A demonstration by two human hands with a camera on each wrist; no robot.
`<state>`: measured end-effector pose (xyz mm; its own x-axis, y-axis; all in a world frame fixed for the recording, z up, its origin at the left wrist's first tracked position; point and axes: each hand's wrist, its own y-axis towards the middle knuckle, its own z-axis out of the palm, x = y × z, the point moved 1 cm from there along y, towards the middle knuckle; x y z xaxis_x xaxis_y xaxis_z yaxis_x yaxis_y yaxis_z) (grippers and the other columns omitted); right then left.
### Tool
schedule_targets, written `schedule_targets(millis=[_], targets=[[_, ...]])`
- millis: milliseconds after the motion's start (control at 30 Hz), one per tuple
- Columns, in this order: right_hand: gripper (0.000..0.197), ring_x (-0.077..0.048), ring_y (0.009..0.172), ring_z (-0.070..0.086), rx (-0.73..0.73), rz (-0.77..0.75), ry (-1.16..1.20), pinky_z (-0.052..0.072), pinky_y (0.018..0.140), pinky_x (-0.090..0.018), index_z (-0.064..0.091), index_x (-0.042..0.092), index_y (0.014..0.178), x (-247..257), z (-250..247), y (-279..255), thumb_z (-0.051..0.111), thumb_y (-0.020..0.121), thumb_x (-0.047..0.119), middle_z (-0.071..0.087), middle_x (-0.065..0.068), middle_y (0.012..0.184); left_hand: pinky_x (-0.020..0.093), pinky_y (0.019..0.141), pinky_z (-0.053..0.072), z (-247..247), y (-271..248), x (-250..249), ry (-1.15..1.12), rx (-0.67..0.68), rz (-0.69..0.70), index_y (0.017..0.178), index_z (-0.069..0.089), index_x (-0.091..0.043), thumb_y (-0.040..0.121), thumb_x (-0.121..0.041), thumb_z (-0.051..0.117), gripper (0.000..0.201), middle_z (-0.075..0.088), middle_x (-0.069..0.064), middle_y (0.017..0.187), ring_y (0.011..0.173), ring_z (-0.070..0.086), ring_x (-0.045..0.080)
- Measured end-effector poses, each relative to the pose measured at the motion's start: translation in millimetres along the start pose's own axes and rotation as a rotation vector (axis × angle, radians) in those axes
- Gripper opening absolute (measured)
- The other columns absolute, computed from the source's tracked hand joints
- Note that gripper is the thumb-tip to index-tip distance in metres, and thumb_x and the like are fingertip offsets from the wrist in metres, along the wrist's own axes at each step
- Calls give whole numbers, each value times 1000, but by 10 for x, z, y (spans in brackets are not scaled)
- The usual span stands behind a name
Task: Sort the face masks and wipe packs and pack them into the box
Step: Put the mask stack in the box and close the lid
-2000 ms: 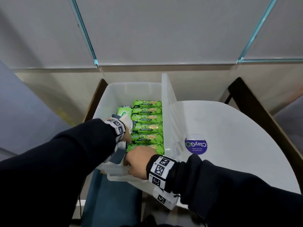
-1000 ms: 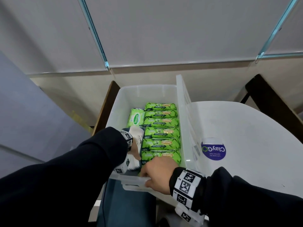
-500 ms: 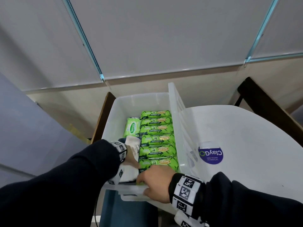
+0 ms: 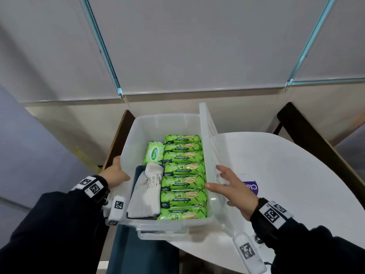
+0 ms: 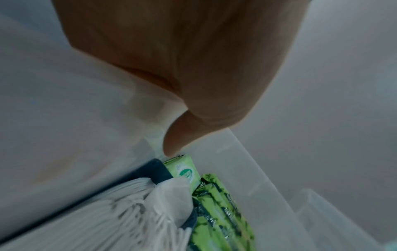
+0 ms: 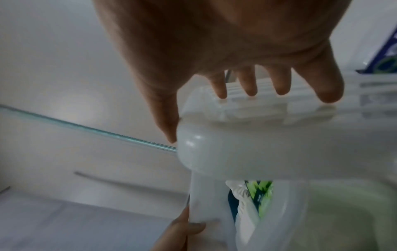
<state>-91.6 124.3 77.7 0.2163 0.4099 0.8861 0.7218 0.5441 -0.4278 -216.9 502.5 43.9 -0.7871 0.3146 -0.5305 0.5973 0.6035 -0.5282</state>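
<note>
A clear plastic box (image 4: 164, 123) holds a column of several green wipe packs (image 4: 183, 180) along its right side. A paler green pack (image 4: 155, 155) lies at the back left. In front of it a stack of white face masks (image 4: 147, 192) rests on a dark tray (image 4: 136, 175). My left hand (image 4: 116, 173) holds the box's left wall, with the thumb (image 5: 174, 144) inside and the fingers outside. The fingers of my right hand (image 4: 231, 186) are straight and spread, touching the upright clear lid (image 4: 207, 131) at the box's right side.
The box overhangs a white round table (image 4: 286, 184) that bears a purple sticker (image 4: 251, 187). Dark wooden frames stand at the right (image 4: 308, 131) and at the left (image 4: 118, 139). A dark teal surface (image 4: 142, 254) lies below the box's front. A pale wall stands behind.
My left hand has come off the masks and moved out to the box's left wall. My right hand has left the front rim and moved to the lid on the right.
</note>
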Motion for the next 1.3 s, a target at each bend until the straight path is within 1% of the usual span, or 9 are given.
schedule_targets(millis=[133, 233, 367, 467, 800, 1100, 1167, 1233, 1300], targets=[[95, -19, 134, 43, 3, 33, 61, 40, 97, -47, 39, 54, 145, -40, -94, -12, 82, 61, 51, 39, 7, 152, 54, 93, 56, 60, -51, -73, 5, -2, 26, 153, 17, -27, 89, 0, 62, 83, 59, 10, 112, 101, 61, 33], [79, -22, 130, 53, -35, -3, 136, 46, 103, -57, 48, 60, 135, -11, -290, -26, 79, 64, 43, 52, 4, 146, 55, 86, 59, 218, -175, -185, -7, 44, 37, 151, 15, -31, 89, 0, 60, 83, 58, 11, 114, 101, 62, 35], [55, -27, 104, 69, -104, -120, 268, 51, 97, -48, 66, 35, 128, 44, -709, -63, 61, 79, 11, 69, -16, 126, 57, 81, 61, 538, -243, -403, -15, 63, 73, 146, 18, -32, 89, -5, 59, 75, 58, 13, 115, 99, 64, 38], [56, -30, 105, 68, -85, -119, 337, 50, 96, -46, 66, 22, 130, 31, -1077, -91, 46, 87, -7, 70, -16, 127, 50, 72, 62, 762, -311, -677, 15, 57, 92, 145, 18, -29, 92, -7, 56, 68, 56, 13, 106, 92, 64, 36], [58, -46, 123, 58, -166, -55, 218, 42, 109, -63, 68, 31, 129, -198, -2093, -85, 51, 83, -1, 70, -14, 126, 50, 87, 58, 1479, -572, -1618, -1, 114, 162, 156, 7, -23, 95, -12, 59, 81, 60, 16, 109, 97, 64, 36], [61, -38, 111, 62, -132, -44, 368, 51, 93, -45, 62, 21, 136, -432, -3181, -308, 44, 85, -6, 62, -23, 135, 44, 89, 56, 2273, -859, -2344, 41, 115, 213, 158, 0, -21, 97, -14, 55, 83, 60, 18, 118, 103, 64, 37], [60, -40, 114, 61, -135, -33, 379, 51, 95, -46, 63, 22, 136, -494, -3416, -373, 46, 85, -5, 61, -23, 136, 45, 91, 56, 2428, -915, -2460, 35, 109, 220, 159, 2, -23, 96, -15, 57, 83, 62, 17, 121, 103, 64, 36], [60, -40, 115, 62, -128, -54, 368, 49, 97, -47, 64, 23, 135, -482, -3605, -472, 47, 85, -7, 63, -21, 135, 49, 83, 61, 2517, -1000, -2536, -29, 164, 197, 157, 7, -28, 95, -19, 62, 83, 62, 8, 117, 98, 66, 31], [60, -35, 112, 64, -136, -111, 331, 47, 98, -47, 67, 22, 132, -372, -3745, -624, 46, 86, -10, 67, -18, 131, 49, 82, 61, 2525, -1083, -2606, -50, 181, 216, 159, 8, -28, 95, -31, 67, 87, 58, 5, 133, 111, 65, 31]])
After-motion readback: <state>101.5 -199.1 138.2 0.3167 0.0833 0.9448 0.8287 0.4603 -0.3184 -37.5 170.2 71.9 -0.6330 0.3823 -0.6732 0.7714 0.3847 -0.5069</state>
